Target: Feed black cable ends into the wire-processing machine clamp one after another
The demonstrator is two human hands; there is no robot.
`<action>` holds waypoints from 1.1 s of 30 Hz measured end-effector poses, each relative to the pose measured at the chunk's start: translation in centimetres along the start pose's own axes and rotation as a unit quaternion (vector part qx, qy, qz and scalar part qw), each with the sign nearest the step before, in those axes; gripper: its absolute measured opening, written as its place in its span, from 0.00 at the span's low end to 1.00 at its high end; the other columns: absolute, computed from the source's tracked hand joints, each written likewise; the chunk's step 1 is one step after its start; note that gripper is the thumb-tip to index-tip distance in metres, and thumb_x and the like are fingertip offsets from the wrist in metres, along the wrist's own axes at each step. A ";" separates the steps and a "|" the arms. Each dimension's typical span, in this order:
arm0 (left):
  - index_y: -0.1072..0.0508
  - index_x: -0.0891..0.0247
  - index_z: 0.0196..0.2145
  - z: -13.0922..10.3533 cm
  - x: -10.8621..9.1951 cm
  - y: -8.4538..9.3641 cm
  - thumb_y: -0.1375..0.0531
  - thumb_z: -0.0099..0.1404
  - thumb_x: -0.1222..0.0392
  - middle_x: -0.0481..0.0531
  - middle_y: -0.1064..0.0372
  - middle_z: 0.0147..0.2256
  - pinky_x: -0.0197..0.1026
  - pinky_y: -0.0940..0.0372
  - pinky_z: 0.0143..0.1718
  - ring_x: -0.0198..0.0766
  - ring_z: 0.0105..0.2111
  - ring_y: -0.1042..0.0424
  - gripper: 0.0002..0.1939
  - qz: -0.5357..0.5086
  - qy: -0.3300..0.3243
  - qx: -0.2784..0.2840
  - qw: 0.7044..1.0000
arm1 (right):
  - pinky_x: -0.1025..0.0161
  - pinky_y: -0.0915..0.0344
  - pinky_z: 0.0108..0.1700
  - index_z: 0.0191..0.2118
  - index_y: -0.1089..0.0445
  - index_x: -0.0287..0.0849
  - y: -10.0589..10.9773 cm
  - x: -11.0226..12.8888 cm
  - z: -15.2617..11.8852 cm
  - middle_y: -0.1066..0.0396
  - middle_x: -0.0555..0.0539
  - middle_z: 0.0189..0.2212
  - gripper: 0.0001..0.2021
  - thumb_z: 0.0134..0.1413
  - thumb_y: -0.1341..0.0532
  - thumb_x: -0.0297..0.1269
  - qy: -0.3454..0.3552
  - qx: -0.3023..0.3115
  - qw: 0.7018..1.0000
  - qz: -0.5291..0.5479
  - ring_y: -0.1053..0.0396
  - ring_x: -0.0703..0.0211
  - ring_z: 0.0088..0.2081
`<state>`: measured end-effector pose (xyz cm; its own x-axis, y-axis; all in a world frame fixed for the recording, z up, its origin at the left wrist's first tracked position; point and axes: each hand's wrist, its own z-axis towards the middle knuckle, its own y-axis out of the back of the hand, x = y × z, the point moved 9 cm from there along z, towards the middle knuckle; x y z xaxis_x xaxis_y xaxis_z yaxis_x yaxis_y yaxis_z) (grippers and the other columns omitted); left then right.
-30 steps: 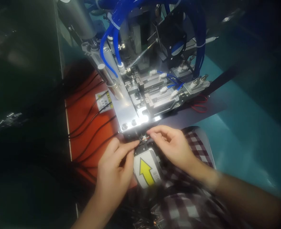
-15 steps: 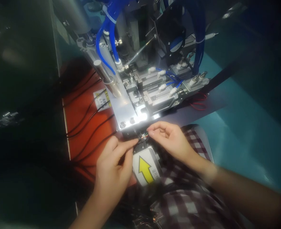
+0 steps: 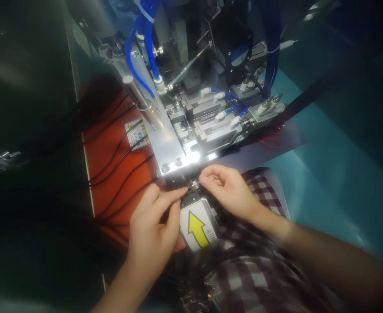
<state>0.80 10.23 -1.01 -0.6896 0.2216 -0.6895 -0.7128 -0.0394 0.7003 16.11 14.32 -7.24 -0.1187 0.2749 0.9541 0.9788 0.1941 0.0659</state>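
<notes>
My left hand (image 3: pixel 155 217) is at the front of a metal machine (image 3: pixel 170 148), its thumb and index finger pinched close to a small shiny part (image 3: pixel 194 184). On the other side of that part is my right hand (image 3: pixel 226 187), fingertips pressed together. What either hand pinches is too small to make out. Below the fingers sits a white plate (image 3: pixel 185 230) with a yellow arrow (image 3: pixel 196 228).
Blue air tubes (image 3: pixel 150 48) and white fittings rise over the machine. Black cables (image 3: pixel 113 167) cross an orange-red surface (image 3: pixel 97 158) at the left. Small metal pieces (image 3: pixel 211 295) lie near the bottom edge, beside checked fabric (image 3: pixel 256 278).
The view has shifted slightly, moving the machine a little up and left in the picture. Both hands stay at the small part, in nearly the same pose.
</notes>
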 end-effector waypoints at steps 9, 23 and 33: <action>0.24 0.59 0.43 0.1 0.1 0.0 0.42 0.64 0.69 0.47 0.38 0.31 0.32 0.39 0.27 0.31 0.31 0.35 0.13 0.003 0.002 -0.002 1.000 | 0.64 0.34 0.31 0.31 0.31 0.39 0.0 0.0 -0.1 0.30 0.49 0.26 0.05 0.54 0.40 0.35 0.002 0.003 1.000 -0.018 0.33 0.63 0.27; 0.23 0.59 0.43 0.1 0.2 -0.2 0.43 0.64 0.69 0.48 0.37 0.32 0.33 0.39 0.28 0.32 0.32 0.34 0.13 0.002 0.006 0.003 1.000 | 0.64 0.33 0.34 0.32 0.32 0.40 -0.2 -0.2 -0.2 0.30 0.49 0.28 0.05 0.56 0.42 0.35 0.010 0.014 0.999 -0.038 0.32 0.62 0.29; 0.23 0.59 0.42 0.1 0.1 0.0 0.43 0.64 0.69 0.47 0.37 0.31 0.32 0.39 0.27 0.31 0.31 0.35 0.12 0.006 0.000 -0.005 1.000 | 0.65 0.33 0.34 0.33 0.32 0.40 -0.2 -0.3 -0.1 0.30 0.49 0.28 0.06 0.58 0.43 0.36 0.020 0.017 0.998 -0.055 0.32 0.62 0.29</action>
<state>0.79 10.35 -1.06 -0.6975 0.2213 -0.6815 -0.7062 -0.0508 0.7062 15.97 14.05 -7.52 -0.2169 0.2131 0.9527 0.9541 0.2527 0.1607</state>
